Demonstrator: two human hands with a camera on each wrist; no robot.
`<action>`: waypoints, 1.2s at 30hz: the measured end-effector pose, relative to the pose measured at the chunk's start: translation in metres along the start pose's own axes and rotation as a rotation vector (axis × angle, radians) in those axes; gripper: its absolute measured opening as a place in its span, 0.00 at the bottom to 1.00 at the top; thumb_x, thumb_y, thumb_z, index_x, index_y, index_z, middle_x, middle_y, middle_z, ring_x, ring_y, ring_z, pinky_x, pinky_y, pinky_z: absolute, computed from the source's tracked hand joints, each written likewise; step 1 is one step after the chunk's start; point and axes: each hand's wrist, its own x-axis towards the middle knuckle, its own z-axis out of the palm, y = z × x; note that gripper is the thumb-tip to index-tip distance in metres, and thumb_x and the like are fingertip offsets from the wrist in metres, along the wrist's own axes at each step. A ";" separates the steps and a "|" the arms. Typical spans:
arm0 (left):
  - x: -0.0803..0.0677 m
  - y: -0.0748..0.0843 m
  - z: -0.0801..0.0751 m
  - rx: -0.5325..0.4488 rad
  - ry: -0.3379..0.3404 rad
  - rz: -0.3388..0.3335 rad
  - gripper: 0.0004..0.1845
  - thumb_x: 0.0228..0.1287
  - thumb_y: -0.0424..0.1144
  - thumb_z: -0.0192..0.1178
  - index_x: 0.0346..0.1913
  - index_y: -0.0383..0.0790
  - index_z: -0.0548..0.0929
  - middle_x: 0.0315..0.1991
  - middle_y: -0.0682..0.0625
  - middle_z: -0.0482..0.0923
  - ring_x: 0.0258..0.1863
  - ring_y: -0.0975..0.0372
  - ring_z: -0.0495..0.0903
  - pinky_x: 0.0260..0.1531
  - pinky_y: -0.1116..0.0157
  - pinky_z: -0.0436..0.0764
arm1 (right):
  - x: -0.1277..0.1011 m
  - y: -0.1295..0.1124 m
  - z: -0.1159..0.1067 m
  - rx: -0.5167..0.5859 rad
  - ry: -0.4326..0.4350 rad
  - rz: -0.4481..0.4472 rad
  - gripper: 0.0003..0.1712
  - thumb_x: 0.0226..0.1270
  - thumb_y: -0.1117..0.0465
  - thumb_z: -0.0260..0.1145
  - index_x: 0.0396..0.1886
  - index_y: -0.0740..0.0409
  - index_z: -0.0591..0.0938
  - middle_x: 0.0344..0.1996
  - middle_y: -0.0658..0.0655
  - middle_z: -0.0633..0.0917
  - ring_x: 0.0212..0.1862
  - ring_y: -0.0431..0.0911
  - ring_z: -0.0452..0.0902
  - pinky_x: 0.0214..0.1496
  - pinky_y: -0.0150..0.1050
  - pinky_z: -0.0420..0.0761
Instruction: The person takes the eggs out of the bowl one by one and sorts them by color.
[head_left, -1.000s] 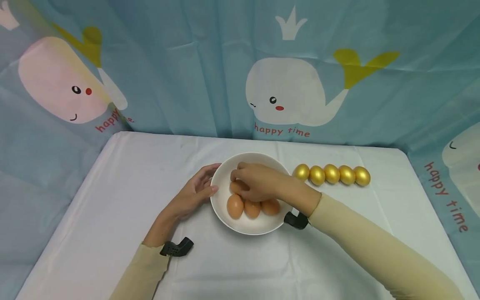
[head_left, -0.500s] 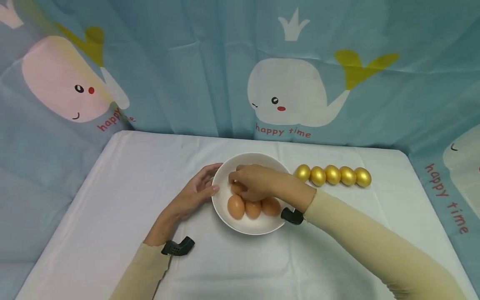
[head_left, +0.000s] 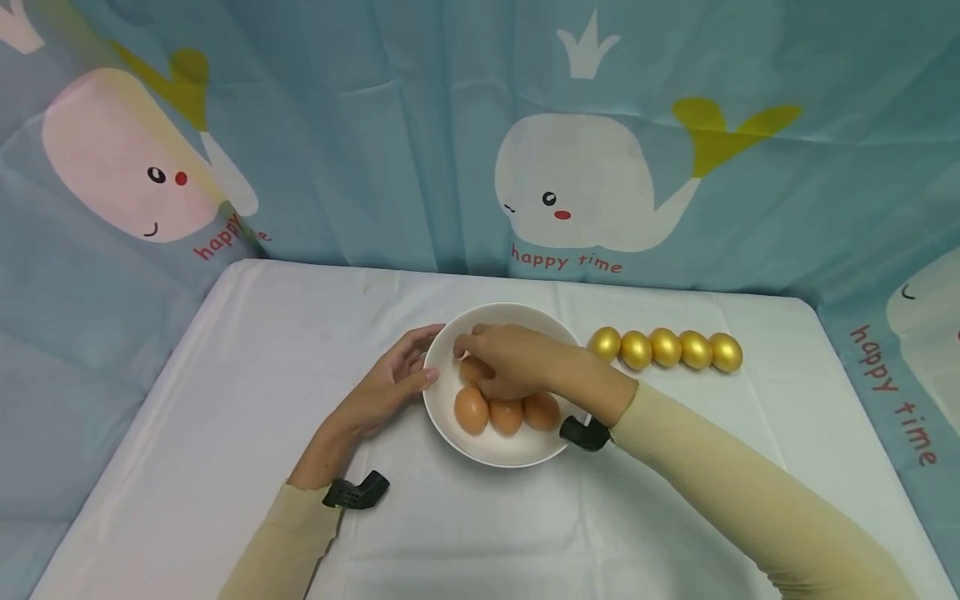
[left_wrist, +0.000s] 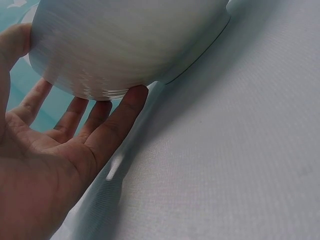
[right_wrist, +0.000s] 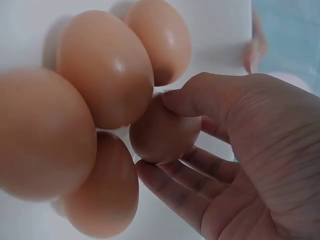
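Observation:
A white bowl (head_left: 525,450) (left_wrist: 125,45) stands mid-table and holds several brown eggs (head_left: 471,410) (right_wrist: 102,65). My right hand (head_left: 510,362) (right_wrist: 240,165) reaches into the bowl, thumb and fingers pinching one brown egg (right_wrist: 162,132) (head_left: 471,370) that lies among the others. My left hand (head_left: 386,387) (left_wrist: 55,150) rests against the bowl's left outer wall, fingers straight and touching it.
A row of several golden eggs (head_left: 665,348) lies on the white tablecloth (head_left: 247,375) just right of the bowl. A blue whale-print curtain (head_left: 570,183) hangs behind and beside the table. The table's edges run along the left and right.
The right hand has shifted slightly left and back inside the bowl with its fingers closed round the egg. The left hand has stayed on the bowl.

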 end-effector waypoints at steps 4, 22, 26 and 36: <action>0.000 -0.001 -0.001 -0.015 0.000 0.009 0.35 0.77 0.32 0.59 0.82 0.45 0.59 0.79 0.41 0.62 0.70 0.63 0.77 0.58 0.64 0.87 | -0.006 0.004 -0.003 0.014 0.061 -0.007 0.22 0.72 0.56 0.70 0.64 0.48 0.81 0.45 0.49 0.83 0.46 0.43 0.77 0.59 0.40 0.79; -0.001 0.002 0.000 0.016 0.012 0.014 0.36 0.77 0.33 0.59 0.82 0.45 0.60 0.80 0.40 0.62 0.71 0.65 0.76 0.60 0.65 0.86 | -0.077 0.022 -0.007 0.335 0.475 -0.009 0.22 0.69 0.62 0.71 0.62 0.54 0.81 0.55 0.51 0.85 0.55 0.45 0.82 0.58 0.45 0.88; -0.001 0.001 -0.001 0.011 0.022 0.013 0.36 0.76 0.33 0.60 0.82 0.44 0.60 0.79 0.40 0.62 0.71 0.66 0.76 0.59 0.66 0.86 | -0.093 0.023 -0.002 0.381 0.554 -0.008 0.22 0.70 0.65 0.71 0.63 0.55 0.80 0.58 0.51 0.84 0.57 0.45 0.83 0.57 0.41 0.90; 0.000 0.001 0.000 0.011 0.014 0.018 0.36 0.76 0.33 0.59 0.82 0.43 0.59 0.80 0.38 0.61 0.71 0.66 0.76 0.60 0.66 0.86 | -0.133 0.037 0.017 0.384 0.722 0.114 0.22 0.69 0.65 0.73 0.61 0.51 0.81 0.55 0.51 0.86 0.54 0.42 0.82 0.54 0.44 0.90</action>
